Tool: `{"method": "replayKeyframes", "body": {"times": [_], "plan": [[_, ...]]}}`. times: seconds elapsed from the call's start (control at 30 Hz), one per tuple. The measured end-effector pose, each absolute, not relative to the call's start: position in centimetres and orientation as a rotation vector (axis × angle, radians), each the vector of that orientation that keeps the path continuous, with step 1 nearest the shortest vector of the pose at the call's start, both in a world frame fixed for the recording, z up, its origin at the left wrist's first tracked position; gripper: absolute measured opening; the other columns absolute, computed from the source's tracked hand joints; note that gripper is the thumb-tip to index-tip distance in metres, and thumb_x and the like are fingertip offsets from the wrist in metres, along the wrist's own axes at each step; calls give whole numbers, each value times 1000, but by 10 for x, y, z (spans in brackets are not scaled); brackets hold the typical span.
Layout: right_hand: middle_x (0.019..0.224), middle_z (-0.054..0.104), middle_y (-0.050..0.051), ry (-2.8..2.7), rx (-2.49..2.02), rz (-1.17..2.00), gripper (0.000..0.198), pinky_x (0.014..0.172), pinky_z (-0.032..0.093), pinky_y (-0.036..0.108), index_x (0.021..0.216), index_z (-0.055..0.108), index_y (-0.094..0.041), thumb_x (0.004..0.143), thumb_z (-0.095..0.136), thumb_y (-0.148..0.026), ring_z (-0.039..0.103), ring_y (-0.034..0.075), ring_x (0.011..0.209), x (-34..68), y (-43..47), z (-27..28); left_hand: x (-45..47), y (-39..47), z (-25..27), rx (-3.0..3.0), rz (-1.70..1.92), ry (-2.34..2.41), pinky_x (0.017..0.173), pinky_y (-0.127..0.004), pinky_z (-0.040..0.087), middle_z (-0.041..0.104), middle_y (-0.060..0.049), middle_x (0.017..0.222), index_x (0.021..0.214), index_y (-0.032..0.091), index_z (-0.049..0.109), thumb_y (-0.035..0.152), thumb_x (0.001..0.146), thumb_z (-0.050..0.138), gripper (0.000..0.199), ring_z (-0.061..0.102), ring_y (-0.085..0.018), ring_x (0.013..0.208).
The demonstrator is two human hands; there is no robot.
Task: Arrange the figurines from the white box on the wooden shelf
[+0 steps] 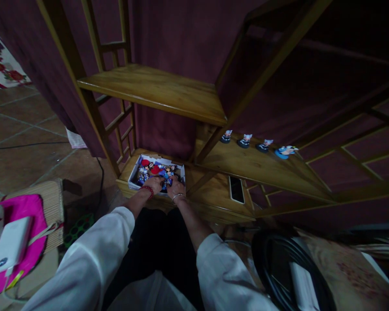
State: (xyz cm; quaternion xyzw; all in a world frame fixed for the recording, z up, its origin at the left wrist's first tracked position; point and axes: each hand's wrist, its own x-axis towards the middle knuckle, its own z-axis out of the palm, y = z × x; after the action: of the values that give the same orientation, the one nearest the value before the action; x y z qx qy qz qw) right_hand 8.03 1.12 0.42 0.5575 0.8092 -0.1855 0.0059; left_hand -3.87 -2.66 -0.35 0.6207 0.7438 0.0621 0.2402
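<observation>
A white cardboard box (135, 172) stands on the low wooden shelf, filled with small figurines (145, 171) in blue, red and black. My left hand (154, 185), with a red bead bracelet at the wrist, reaches over the box's near edge. Its fingers are curled in among the figurines, and what they grip is hidden. Close beside it, my right hand (177, 188), wearing a silver bangle, has its fingers closed round a small dark blue figurine (169, 182) at the box's near right part.
Several figurines stand in a row on the raised shelf (278, 172) to the right. A phone (237, 190) lies on the low shelf below them. An upper shelf (158, 88) overhangs the box. A white power bank (11, 244) rests on pink cloth at left; a coiled black hose (262, 255) lies at right.
</observation>
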Motion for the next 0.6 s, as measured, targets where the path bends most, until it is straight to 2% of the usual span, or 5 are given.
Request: {"method": "replayKeyframes", "body": {"times": [0.23, 0.33, 0.4, 0.5, 0.6], "plan": [[91, 64, 5, 2544, 1760, -584, 29, 71, 41, 24, 109, 41, -23, 81, 45, -32, 60, 17, 86, 81, 12, 2, -43, -26, -14, 1773, 255, 2044, 95, -25, 33, 49, 0, 124, 117, 27, 49, 14, 79, 34, 43, 40, -15, 117], [91, 64, 5, 2538, 1771, -578, 28, 71, 41, 24, 107, 42, -23, 82, 44, -34, 60, 17, 85, 80, 11, 3, -46, -23, -21, 1774, 247, 2075, 100, -24, 26, 38, -1, 133, 113, 22, 52, 11, 74, 38, 43, 26, -14, 126], [92, 64, 5, 2539, 1770, -565, 28, 71, 41, 24, 107, 41, -24, 82, 44, -35, 60, 17, 84, 80, 11, 4, -47, -21, -23, 1724, 201, 2129, 102, -24, 23, 34, -3, 136, 108, 18, 55, 11, 73, 40, 39, 23, -14, 127], [90, 64, 5, 2538, 1766, -546, 27, 70, 41, 25, 108, 41, -25, 82, 42, -35, 60, 17, 82, 80, 11, 4, -46, -19, -22, 1675, 175, 2172, 102, -24, 24, 43, -5, 130, 104, 18, 57, 12, 73, 40, 36, 28, -14, 125], [89, 64, 5, 2535, 1772, -550, 26, 69, 41, 26, 106, 42, -25, 82, 42, -34, 61, 18, 81, 80, 11, 3, -44, -19, -18, 1588, 157, 2179, 96, -27, 33, 53, -7, 119, 105, 19, 56, 14, 74, 39, 36, 43, -17, 115]]}}
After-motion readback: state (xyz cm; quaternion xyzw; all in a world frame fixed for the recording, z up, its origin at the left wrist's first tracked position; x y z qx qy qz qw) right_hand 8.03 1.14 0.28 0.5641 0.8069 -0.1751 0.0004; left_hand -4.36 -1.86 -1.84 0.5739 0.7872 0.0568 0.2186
